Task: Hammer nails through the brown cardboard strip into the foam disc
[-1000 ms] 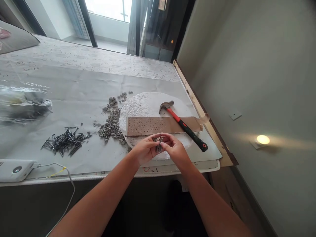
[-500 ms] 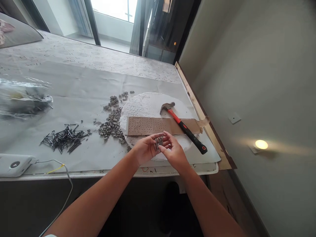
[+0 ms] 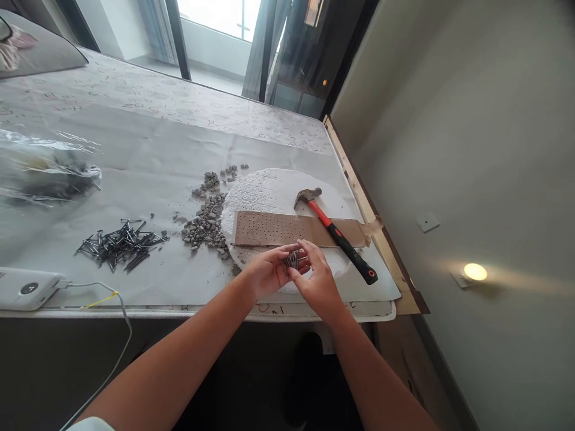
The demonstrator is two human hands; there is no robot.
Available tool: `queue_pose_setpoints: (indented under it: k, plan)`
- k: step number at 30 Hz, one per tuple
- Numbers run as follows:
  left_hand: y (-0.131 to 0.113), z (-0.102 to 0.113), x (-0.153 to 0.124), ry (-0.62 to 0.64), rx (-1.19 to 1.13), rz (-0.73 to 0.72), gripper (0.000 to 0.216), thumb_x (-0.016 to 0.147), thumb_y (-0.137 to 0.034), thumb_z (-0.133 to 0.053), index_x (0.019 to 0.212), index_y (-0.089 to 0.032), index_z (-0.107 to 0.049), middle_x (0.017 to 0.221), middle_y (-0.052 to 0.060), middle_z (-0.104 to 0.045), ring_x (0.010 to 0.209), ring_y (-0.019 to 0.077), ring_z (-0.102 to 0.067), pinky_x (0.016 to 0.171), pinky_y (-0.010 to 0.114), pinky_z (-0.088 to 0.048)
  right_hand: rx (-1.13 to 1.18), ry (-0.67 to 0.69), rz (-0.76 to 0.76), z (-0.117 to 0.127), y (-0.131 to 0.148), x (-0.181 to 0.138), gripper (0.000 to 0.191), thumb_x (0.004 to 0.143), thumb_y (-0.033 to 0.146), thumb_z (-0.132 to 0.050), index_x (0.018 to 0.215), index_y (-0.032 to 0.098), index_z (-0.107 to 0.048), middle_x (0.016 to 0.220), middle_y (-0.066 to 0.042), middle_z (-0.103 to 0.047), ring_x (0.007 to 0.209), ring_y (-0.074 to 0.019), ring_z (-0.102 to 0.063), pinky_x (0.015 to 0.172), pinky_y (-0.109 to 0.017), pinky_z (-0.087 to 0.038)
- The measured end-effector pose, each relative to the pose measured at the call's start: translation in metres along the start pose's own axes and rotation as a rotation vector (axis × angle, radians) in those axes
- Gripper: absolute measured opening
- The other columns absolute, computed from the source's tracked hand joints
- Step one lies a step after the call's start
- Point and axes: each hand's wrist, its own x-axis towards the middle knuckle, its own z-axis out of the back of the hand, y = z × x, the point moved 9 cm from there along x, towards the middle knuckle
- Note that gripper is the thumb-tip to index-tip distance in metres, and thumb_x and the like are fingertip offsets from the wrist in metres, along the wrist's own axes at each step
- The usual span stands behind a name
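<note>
Several nails (image 3: 291,260) lie bunched together between my two hands, over the near edge of the white foam disc (image 3: 260,190). My left hand (image 3: 266,274) cups them from the left with its fingers curled under. My right hand (image 3: 318,276) pinches the bunch from the right with thumb and fingers. Just beyond my hands, a brown perforated strip (image 3: 272,228) lies across the disc. A claw hammer (image 3: 335,232) with a red and black handle rests over the strip, its head pointing away. Off to the left sits a loose pile of nails (image 3: 120,244).
Grey stone chips (image 3: 207,222) are heaped along the disc's left side. A clear plastic bag (image 3: 49,170) lies at far left. A white power bank (image 3: 31,290) with a cable sits at the near left edge. A wooden rail (image 3: 375,221) runs along the right, by the wall.
The camera view has shifted slightly. The nails between my hands are turned a little and fan out more; both hands stay in nearly the same place.
</note>
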Motion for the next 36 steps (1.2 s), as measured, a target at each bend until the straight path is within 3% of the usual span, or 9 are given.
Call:
queue_pose_setpoints:
  k: [5,12,24,36]
  plan:
    - [0.003,-0.001,0.0,0.038,-0.032,0.057,0.033,0.074,-0.007,-0.046,0.1,-0.011,-0.067,0.097,0.011,-0.069,0.096,0.0217,-0.063,0.092,0.035,-0.041,0.027,0.005,-0.054,0.0,-0.007,0.002,0.056,0.07,0.02,-0.06,0.125,0.027,-0.05,0.13,-0.008,-0.047,0.123,-0.025,-0.043,0.104,-0.045,-0.033]
    - [0.006,0.004,-0.003,-0.03,-0.102,0.104,0.032,0.077,-0.013,-0.045,0.102,-0.009,-0.065,0.101,0.013,-0.068,0.098,0.0238,-0.062,0.087,0.034,-0.043,0.048,0.049,-0.148,0.001,-0.012,0.003,0.056,0.071,0.028,-0.062,0.126,0.024,-0.049,0.125,-0.009,-0.052,0.113,-0.0242,-0.051,0.097,-0.043,-0.041]
    - [0.007,-0.002,-0.005,-0.027,-0.132,0.151,0.033,0.075,-0.017,-0.045,0.099,-0.007,-0.065,0.096,0.014,-0.069,0.097,0.0237,-0.062,0.085,0.032,-0.044,0.122,0.097,-0.199,-0.003,-0.024,0.001,0.06,0.07,0.024,-0.061,0.129,0.026,-0.047,0.119,-0.008,-0.055,0.104,-0.023,-0.056,0.088,-0.04,-0.047]
    - [0.006,0.0,-0.008,-0.055,-0.144,0.16,0.029,0.075,-0.018,-0.047,0.095,-0.008,-0.066,0.09,0.013,-0.07,0.093,0.0233,-0.063,0.084,0.033,-0.044,0.158,0.14,-0.197,-0.001,-0.024,0.003,0.055,0.072,0.028,-0.061,0.126,0.022,-0.05,0.121,-0.01,-0.056,0.104,-0.0226,-0.056,0.089,-0.04,-0.046]
